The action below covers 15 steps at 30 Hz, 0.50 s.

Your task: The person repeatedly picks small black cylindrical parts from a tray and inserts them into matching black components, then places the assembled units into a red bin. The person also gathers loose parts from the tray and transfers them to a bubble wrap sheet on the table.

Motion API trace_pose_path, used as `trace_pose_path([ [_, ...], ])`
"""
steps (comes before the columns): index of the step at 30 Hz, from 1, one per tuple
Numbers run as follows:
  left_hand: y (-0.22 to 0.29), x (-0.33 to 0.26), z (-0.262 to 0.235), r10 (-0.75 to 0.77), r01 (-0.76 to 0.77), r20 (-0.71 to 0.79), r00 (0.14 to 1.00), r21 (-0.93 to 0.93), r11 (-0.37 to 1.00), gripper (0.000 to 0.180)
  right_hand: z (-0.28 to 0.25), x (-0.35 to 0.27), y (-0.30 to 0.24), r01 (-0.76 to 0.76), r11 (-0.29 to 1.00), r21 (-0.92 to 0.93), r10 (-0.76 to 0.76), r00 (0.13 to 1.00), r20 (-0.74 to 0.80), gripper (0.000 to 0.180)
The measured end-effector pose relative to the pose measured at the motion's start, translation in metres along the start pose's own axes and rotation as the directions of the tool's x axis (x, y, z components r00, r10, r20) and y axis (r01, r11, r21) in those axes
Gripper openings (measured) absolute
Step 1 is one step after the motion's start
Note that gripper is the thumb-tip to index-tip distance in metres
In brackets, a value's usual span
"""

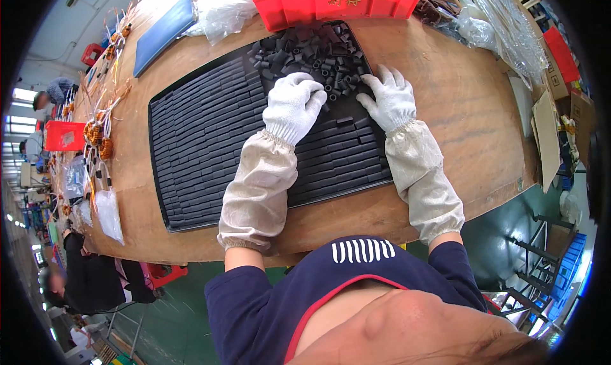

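Observation:
A black tray (157, 193) on the wooden table holds many short black tubes. Tight rows of tubes (203, 133) fill its left and near parts, while loose tubes (312, 50) lie heaped at the far right. My left hand (293, 105), in a white glove, is over the tray at the near edge of the heap. Its fingers are curled together by the loose pieces, and whatever they hold is hidden. At the tray's right edge, beside the heap, is my gloved right hand (389, 99), thumb and fingers apart with nothing visible between them.
Beyond the tray stands a red bin (337, 7). Clear plastic bags (223, 12) and a blue flat panel (164, 35) lie at the far left. Wired copper coils (102, 142) line the table's left side. Cardboard (546, 136) leans at the right. Another person (89, 276) sits at the left.

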<state>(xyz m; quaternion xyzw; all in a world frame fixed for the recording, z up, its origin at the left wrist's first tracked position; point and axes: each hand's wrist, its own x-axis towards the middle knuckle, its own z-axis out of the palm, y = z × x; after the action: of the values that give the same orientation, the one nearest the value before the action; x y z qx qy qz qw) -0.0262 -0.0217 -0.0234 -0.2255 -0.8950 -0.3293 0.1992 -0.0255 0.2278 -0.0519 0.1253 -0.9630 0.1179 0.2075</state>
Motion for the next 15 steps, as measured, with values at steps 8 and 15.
trace_pose_path([
  [8,0.001,0.001,0.0,0.026,-0.026,0.014,1.0,0.019,0.999,0.014,0.01,0.0,0.009,0.069,0.997,0.019,-0.065,0.985,-0.158,0.025],
  [15,0.022,0.003,-0.006,-0.147,0.168,0.092,0.985,-0.294,0.941,0.015,-0.027,0.009,-0.009,0.275,0.938,0.21,-0.174,0.899,-0.402,0.023],
])
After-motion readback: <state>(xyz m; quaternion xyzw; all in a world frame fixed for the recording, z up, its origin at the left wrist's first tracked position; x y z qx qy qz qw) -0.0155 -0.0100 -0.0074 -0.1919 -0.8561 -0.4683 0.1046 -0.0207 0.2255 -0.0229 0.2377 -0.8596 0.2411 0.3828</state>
